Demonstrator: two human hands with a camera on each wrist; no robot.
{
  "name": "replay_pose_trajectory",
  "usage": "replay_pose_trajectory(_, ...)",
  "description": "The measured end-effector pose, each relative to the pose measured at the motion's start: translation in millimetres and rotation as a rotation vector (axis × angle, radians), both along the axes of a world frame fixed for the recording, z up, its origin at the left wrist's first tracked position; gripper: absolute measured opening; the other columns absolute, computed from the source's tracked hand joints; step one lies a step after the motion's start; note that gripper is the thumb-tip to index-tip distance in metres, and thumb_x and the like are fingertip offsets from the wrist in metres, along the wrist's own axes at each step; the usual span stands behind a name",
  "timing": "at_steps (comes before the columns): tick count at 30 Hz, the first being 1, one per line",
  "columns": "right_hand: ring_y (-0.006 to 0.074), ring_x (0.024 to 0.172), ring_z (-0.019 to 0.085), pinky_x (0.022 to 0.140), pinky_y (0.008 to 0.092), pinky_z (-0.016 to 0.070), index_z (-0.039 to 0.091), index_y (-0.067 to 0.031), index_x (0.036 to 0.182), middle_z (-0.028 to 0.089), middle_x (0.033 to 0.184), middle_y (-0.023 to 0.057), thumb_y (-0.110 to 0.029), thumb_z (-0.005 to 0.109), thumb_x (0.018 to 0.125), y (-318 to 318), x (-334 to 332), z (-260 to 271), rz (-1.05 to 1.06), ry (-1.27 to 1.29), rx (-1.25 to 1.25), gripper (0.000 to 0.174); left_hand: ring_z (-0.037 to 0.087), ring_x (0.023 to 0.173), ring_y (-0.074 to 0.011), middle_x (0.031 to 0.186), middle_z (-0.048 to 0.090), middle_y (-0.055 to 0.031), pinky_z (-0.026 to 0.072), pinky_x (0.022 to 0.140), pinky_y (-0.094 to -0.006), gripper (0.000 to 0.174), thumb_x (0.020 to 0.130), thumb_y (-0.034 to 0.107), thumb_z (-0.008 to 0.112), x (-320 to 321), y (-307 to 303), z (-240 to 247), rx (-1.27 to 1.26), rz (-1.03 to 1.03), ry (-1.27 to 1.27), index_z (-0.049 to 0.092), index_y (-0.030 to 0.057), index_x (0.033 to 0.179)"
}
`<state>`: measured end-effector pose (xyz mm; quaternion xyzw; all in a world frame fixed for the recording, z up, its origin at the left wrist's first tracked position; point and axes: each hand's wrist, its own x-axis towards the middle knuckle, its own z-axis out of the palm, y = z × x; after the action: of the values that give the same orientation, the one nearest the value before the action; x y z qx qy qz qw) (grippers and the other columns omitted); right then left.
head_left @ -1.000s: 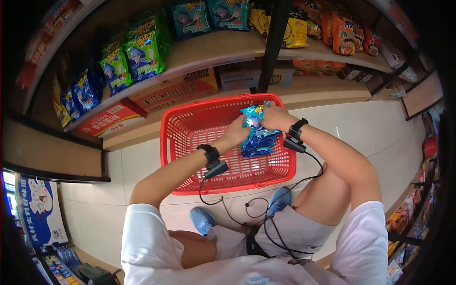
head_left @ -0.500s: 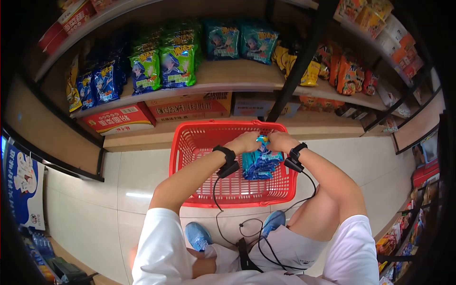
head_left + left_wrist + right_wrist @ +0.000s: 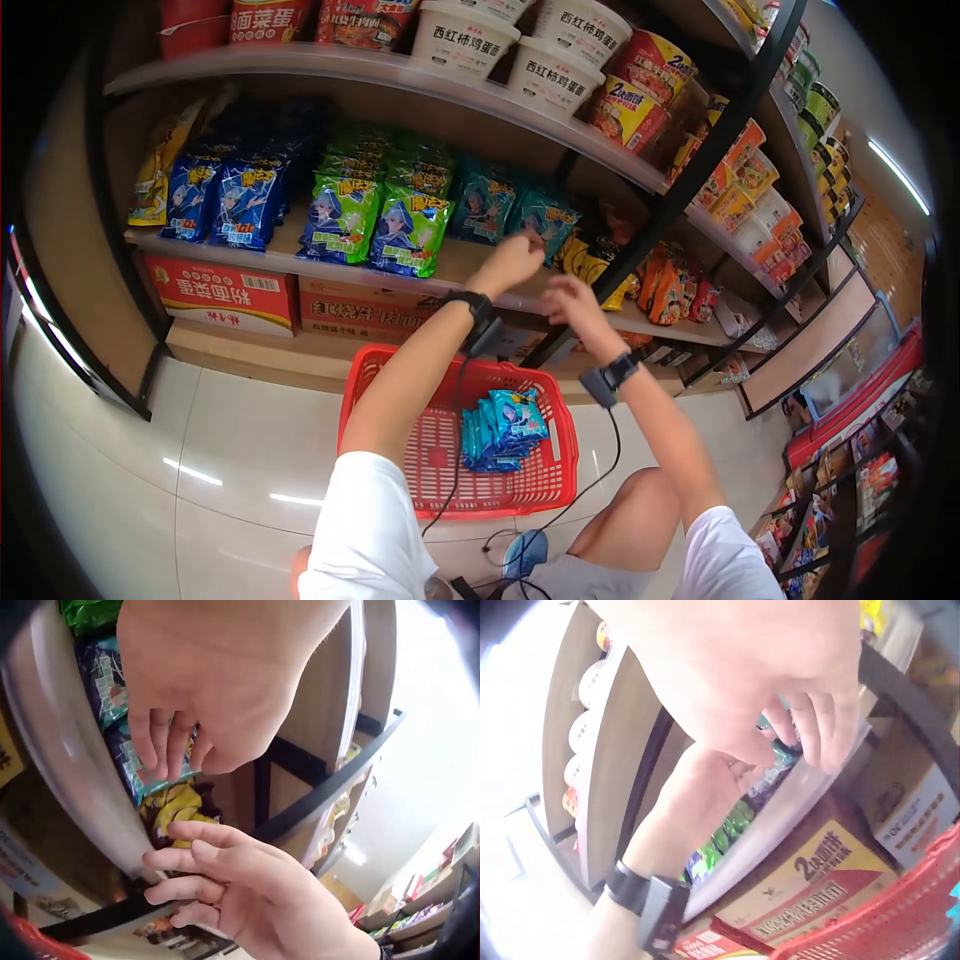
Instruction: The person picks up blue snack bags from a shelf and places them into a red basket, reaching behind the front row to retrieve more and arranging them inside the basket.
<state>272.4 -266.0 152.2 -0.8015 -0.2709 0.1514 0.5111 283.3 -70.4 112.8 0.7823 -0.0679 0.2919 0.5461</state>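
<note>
Two teal snack packets [image 3: 482, 206] stand on the middle shelf. My left hand [image 3: 508, 264] reaches to the right one, its loosely bent fingers overlapping the packet front [image 3: 129, 761] in the left wrist view. Lower and to the right, my right hand [image 3: 578, 306] hovers before the shelf edge, fingers spread and slightly bent, nothing in them. Beyond its fingertips lie yellow packets [image 3: 174, 810]. Down in the red basket [image 3: 362, 372], several teal and blue packets [image 3: 505, 428] lie in a pile.
Green packets [image 3: 408, 230] and blue packets [image 3: 245, 205] line the shelf to the left. A black post [image 3: 690, 190] rises just right of my hands. Cartons [image 3: 218, 293] sit below the shelf; noodle tubs [image 3: 462, 40] fill the one above. Cables hang from both wrists.
Both hands have left the packets in the basket and moved up to the shelf. The packet they handled now lies with the pile. The head view has tilted upward.
</note>
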Motion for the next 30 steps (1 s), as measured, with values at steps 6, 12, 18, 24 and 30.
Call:
replay_pose_trajectory(6, 0.0276, 0.096, 0.063, 0.081, 0.0359, 0.0559, 0.042, 0.0034, 0.134, 0.056, 0.121, 0.0157, -0.019, 0.060, 0.089, 35, 55, 39, -0.087, 0.073, 0.058, 0.053, 0.054, 0.126, -0.0368, 0.134, 0.057, -0.0251, 0.0425, 0.105, -0.0393, 0.060, 0.084, 0.027, 0.068, 33, 25, 19, -0.065, 0.132, 0.172, 0.053, -0.0038, 0.133)
replay_pose_trajectory(12, 0.0264, 0.101, 0.062, 0.084, 0.0357, 0.0552, 0.043, 0.0001, 0.132, 0.056, 0.118, 0.0141, -0.018, 0.061, 0.090, 43, 85, 34, -0.254, 0.089, 0.093, 0.049, 0.046, 0.135, -0.0343, 0.145, 0.048, -0.0243, 0.0382, 0.109, -0.0375, 0.079, 0.079, 0.027, 0.075, 54, 41, 2, -0.208, 0.006, 0.086, 0.042, -0.0068, 0.143)
replay_pose_trajectory(18, 0.0248, 0.093, 0.066, 0.080, 0.0336, 0.0573, 0.045, 0.0015, 0.125, 0.058, 0.115, 0.0143, -0.018, 0.060, 0.091, 49, 129, 24, -0.254, 0.190, 0.103, 0.042, 0.043, 0.138, -0.0343, 0.148, 0.045, -0.0250, 0.0351, 0.112, -0.0366, 0.084, 0.077, 0.024, 0.075, 59, 44, -9, -0.144, -0.032, 0.101, 0.038, -0.0076, 0.145)
replay_pose_trajectory(24, 0.0253, 0.090, 0.070, 0.074, 0.0314, 0.0572, 0.041, 0.0058, 0.130, 0.060, 0.113, 0.0169, -0.014, 0.059, 0.091, 51, 112, 20, -0.264, 0.109, 0.212, 0.048, 0.052, 0.129, -0.0374, 0.136, 0.056, -0.0261, 0.0400, 0.107, -0.0388, 0.069, 0.082, 0.029, 0.073, 80, 36, -10, -0.163, 0.051, 0.039, 0.050, -0.0062, 0.137)
replay_pose_trajectory(30, 0.0195, 0.079, 0.069, 0.066, 0.0295, 0.0545, 0.046, 0.0059, 0.130, 0.067, 0.101, 0.0136, -0.011, 0.061, 0.090, 34, 93, 4, -0.283, -0.303, 0.160, 0.046, 0.064, 0.107, -0.0343, 0.114, 0.067, -0.0237, 0.0500, 0.092, -0.0408, 0.049, 0.084, 0.029, 0.073, 68, 29, -6, -0.055, 0.274, -0.061, 0.063, -0.0043, 0.118)
